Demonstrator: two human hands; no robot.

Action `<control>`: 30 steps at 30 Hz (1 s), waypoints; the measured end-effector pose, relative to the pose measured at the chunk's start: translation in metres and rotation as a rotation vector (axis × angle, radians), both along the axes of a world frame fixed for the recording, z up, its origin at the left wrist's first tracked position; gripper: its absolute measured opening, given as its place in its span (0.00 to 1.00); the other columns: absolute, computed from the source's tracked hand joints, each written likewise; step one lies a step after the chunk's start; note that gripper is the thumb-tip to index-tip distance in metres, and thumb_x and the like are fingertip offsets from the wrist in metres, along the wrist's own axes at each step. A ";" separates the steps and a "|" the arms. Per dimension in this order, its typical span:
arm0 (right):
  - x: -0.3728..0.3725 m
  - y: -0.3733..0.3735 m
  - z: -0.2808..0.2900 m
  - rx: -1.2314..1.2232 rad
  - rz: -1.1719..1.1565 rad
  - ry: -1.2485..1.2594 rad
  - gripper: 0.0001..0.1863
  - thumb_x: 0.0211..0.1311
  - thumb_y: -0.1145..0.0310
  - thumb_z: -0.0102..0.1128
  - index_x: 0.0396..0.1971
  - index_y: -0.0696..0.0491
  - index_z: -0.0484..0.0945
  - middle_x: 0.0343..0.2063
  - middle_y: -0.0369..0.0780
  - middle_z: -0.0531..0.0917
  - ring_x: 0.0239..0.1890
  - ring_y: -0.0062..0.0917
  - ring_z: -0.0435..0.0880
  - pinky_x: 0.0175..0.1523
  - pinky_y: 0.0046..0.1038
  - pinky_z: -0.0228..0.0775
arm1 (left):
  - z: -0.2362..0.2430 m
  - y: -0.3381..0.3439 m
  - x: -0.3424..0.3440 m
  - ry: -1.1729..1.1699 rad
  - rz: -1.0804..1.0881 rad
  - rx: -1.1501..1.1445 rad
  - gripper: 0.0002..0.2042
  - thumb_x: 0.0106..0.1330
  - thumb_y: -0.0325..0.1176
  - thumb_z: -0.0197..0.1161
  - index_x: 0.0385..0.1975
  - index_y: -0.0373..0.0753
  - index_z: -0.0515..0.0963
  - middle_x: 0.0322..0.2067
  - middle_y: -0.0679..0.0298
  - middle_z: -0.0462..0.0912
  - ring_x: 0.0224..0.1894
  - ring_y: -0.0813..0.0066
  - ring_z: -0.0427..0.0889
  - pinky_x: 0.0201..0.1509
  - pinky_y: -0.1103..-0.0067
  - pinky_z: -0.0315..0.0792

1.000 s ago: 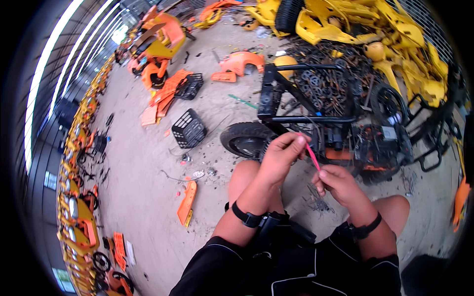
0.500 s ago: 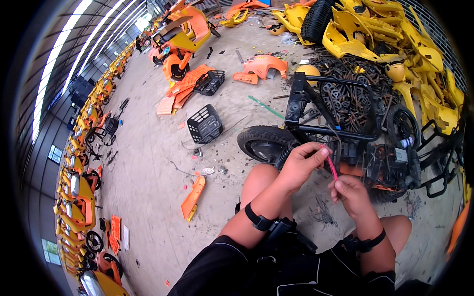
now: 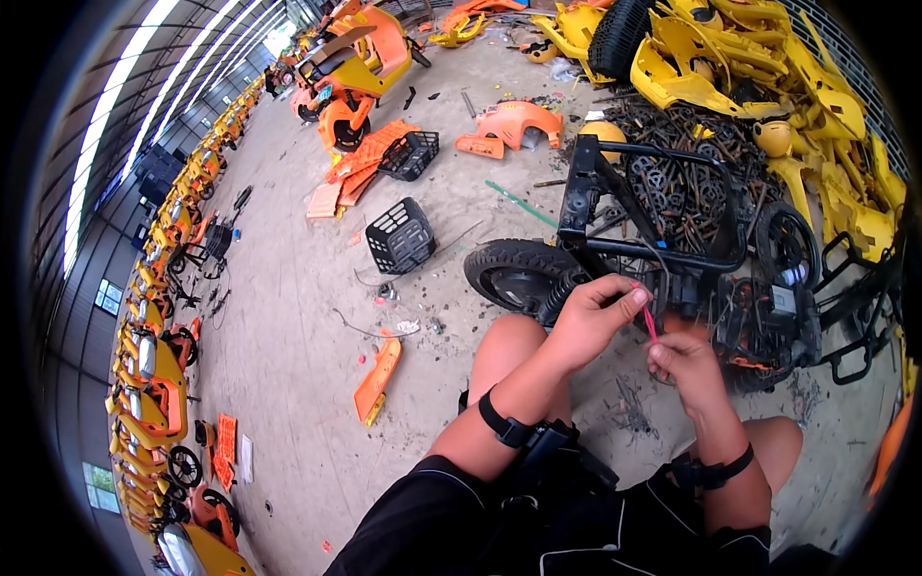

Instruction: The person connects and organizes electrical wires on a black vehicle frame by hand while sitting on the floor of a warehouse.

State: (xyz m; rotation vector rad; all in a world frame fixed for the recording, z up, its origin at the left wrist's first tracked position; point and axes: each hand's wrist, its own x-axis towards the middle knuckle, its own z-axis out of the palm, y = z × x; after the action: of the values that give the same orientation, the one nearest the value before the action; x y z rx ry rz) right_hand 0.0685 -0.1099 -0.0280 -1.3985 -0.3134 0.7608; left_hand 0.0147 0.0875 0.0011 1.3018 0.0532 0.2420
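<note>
A thin bright-pink strand (image 3: 649, 321), perhaps cord or tape, runs between my two hands. My left hand (image 3: 597, 315) pinches its upper end between thumb and finger. Lower down and to the right, my right hand (image 3: 686, 369) pinches the other end. Both hands are just in front of a stripped scooter frame (image 3: 663, 261) of black metal tubes, which lies on the concrete floor. Its black rear wheel (image 3: 514, 278) is left of my hands, and exposed wiring and parts (image 3: 759, 322) lie to the right.
Beyond the frame is a heap of rusty metal parts (image 3: 687, 182), backed by piled yellow body panels (image 3: 826, 106). A black plastic basket (image 3: 400, 236) and an orange panel piece (image 3: 378, 380) lie to the left. Rows of yellow scooters (image 3: 158, 374) line the left wall.
My right hand has risen slightly toward the left one, and the visible stretch of pink strand is a little shorter. My left hand is nearly where it was, still pinching.
</note>
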 end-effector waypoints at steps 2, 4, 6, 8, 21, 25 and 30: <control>0.001 0.000 0.000 -0.011 -0.027 0.007 0.08 0.61 0.67 0.67 0.34 0.57 0.84 0.25 0.34 0.83 0.28 0.15 0.78 0.32 0.18 0.66 | 0.000 0.000 0.000 -0.003 0.020 0.045 0.09 0.70 0.34 0.62 0.39 0.33 0.82 0.33 0.70 0.81 0.33 0.86 0.72 0.38 0.84 0.70; 0.002 0.001 0.000 -0.026 -0.040 0.028 0.08 0.59 0.68 0.69 0.33 0.57 0.84 0.26 0.34 0.83 0.28 0.15 0.78 0.32 0.18 0.66 | -0.002 0.000 -0.001 -0.006 0.032 0.084 0.09 0.70 0.34 0.62 0.39 0.33 0.82 0.33 0.70 0.81 0.33 0.86 0.73 0.38 0.84 0.70; 0.002 0.001 0.000 -0.044 -0.043 0.059 0.08 0.58 0.69 0.70 0.33 0.56 0.83 0.26 0.34 0.82 0.28 0.15 0.77 0.32 0.18 0.65 | -0.003 0.000 0.000 -0.015 0.035 0.119 0.09 0.70 0.34 0.62 0.39 0.33 0.81 0.34 0.70 0.81 0.34 0.86 0.73 0.39 0.84 0.70; 0.002 -0.001 -0.001 0.010 -0.031 0.105 0.08 0.57 0.70 0.71 0.33 0.57 0.83 0.26 0.34 0.82 0.28 0.15 0.76 0.32 0.18 0.65 | -0.003 0.001 0.000 -0.002 0.001 0.064 0.09 0.70 0.34 0.62 0.39 0.33 0.81 0.34 0.70 0.81 0.34 0.86 0.73 0.39 0.84 0.70; 0.000 0.002 0.004 0.048 -0.055 0.122 0.09 0.52 0.75 0.73 0.27 0.55 0.78 0.25 0.33 0.80 0.26 0.15 0.75 0.32 0.18 0.66 | 0.001 0.000 0.004 0.015 0.012 0.067 0.10 0.70 0.34 0.62 0.40 0.33 0.81 0.35 0.69 0.82 0.34 0.86 0.73 0.39 0.85 0.70; -0.002 -0.006 0.003 0.020 -0.049 0.116 0.09 0.53 0.77 0.73 0.26 0.55 0.78 0.25 0.33 0.80 0.26 0.14 0.75 0.33 0.17 0.67 | -0.006 -0.007 0.001 0.011 0.033 0.089 0.10 0.71 0.35 0.61 0.41 0.34 0.81 0.35 0.69 0.82 0.35 0.85 0.74 0.40 0.84 0.71; -0.005 0.000 0.001 -0.068 -0.117 -0.072 0.10 0.51 0.76 0.73 0.24 0.57 0.77 0.25 0.34 0.81 0.26 0.16 0.76 0.32 0.21 0.68 | -0.009 -0.007 0.005 0.067 -0.067 -0.073 0.11 0.73 0.37 0.57 0.41 0.36 0.79 0.37 0.67 0.83 0.41 0.81 0.80 0.42 0.81 0.73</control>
State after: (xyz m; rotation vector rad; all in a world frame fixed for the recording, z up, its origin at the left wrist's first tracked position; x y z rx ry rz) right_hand 0.0636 -0.1101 -0.0268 -1.4975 -0.2616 0.6307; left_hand 0.0196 0.0801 -0.0079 1.2366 0.0747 0.1385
